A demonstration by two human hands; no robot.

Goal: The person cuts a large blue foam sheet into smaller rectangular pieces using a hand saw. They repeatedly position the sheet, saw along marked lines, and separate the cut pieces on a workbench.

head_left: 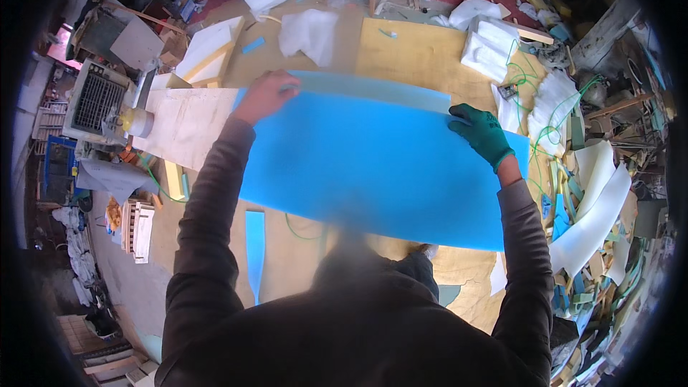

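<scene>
Dark jacket is nearest, blue foam sheet stretched out beyond it, green-gloved right hand clamped on sheet's far edge, bare left hand curled at far-left corner, grip can't tell, spaced wide probably to keep it level.

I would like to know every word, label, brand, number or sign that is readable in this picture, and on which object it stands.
No text reads clearly enough to quote.
Green glove on the right hand: small dark marks on its back, too small and blurred to read.
Blue sheet: no lettering shows.
Machine with a grille: any marking is too small to make out.
</scene>
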